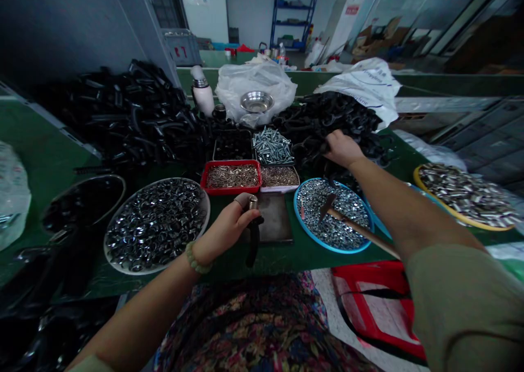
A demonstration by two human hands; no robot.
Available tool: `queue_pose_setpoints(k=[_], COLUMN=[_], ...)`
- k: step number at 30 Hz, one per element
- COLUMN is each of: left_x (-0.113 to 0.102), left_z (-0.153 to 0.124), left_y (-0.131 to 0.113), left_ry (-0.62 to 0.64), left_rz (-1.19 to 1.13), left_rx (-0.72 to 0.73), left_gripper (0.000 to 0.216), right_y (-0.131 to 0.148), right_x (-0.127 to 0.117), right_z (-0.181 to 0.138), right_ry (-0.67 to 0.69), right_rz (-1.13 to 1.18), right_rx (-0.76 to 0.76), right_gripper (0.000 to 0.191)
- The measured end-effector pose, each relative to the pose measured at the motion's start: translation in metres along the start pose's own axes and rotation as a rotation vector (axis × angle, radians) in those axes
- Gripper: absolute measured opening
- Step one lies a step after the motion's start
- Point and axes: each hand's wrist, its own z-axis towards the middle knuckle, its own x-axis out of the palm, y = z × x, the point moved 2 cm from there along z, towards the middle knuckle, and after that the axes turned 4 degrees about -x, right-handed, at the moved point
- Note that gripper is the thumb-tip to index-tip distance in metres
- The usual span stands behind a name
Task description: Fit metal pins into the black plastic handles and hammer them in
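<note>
My left hand (231, 225) is closed round a black curved part (254, 241) with a small brass-coloured piece at its top, just in front of a dark metal block (275, 219). My right hand (341, 148) reaches forward into a heap of black plastic parts (327, 118) and its fingers curl over one of them. A hammer (347, 222) lies across a blue dish of small shiny nuts (327, 208) below my right forearm.
A round tray of dark rings (155, 222), a red tray of small pins (231, 177), a tray of screws (272, 145) and a yellow dish of metal pieces (462, 195) stand on the green table. A red crate (376, 306) sits low right. A big black heap (131, 115) fills the far left.
</note>
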Motion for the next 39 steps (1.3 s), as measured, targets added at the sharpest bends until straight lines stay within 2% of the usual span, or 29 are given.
queue_pose_setpoints(k=[3,5,6,7,8,10,12,13,15,18,24,29,33,37,39], left_x=[0.002,0.004,0.005,0.006,0.007,0.008,0.009,0.009,0.010,0.012,0.009,0.007,0.010,0.016,0.019], left_z=[-0.001,0.000,0.001,0.002,0.002,0.003,0.002,0.002,0.001,-0.002,-0.006,-0.009,-0.010,-0.014,-0.016], left_y=[-0.001,-0.002,-0.002,-0.001,-0.001,0.000,0.000,-0.001,-0.003,-0.005,-0.005,-0.004,-0.005,-0.002,0.001], left_ry=[0.009,0.023,0.030,0.036,0.041,0.052,0.068,0.069,0.064,0.054,0.056,0.105,0.129,0.079,0.066], left_rz=[0.006,0.007,0.010,0.014,0.019,0.029,0.035,0.038,0.047,0.083,0.290,0.370,0.359,0.272,0.218], left_rx=[-0.002,-0.011,-0.019,-0.029,-0.036,-0.036,-0.018,-0.006,0.011,0.019,0.046,0.069,0.064,0.014,-0.004], left_gripper=[0.019,0.019,0.019,0.020,0.020,0.021,0.023,0.024,0.025,0.027,0.031,0.032,0.029,0.026,0.027], right_y=[0.005,0.029,0.049,0.074,0.100,0.155,0.198,0.213,0.231,0.239,0.241,0.239,0.242,0.250,0.258], right_x=[-0.028,-0.047,-0.053,-0.058,-0.060,-0.058,-0.052,-0.049,-0.048,-0.054,-0.058,-0.057,-0.061,-0.062,-0.059], right_z=[-0.005,-0.019,-0.030,-0.042,-0.056,-0.089,-0.119,-0.130,-0.142,-0.143,-0.141,-0.147,-0.142,-0.133,-0.134], right_ry=[-0.537,-0.871,-0.944,-0.885,-0.740,-0.313,0.029,0.144,0.278,0.324,0.276,0.272,0.322,0.289,0.270], right_rz=[0.427,0.913,1.167,1.358,1.496,1.665,1.680,1.663,1.623,1.584,1.400,1.350,1.354,1.311,1.304], right_rx=[0.310,0.464,0.491,0.456,0.431,0.408,0.444,0.458,0.468,0.440,0.301,0.261,0.196,0.125,0.138], right_gripper=[0.025,0.023,0.014,0.004,0.014,0.025,0.035,0.040,0.045,0.048,0.043,0.042,0.042,0.039,0.038])
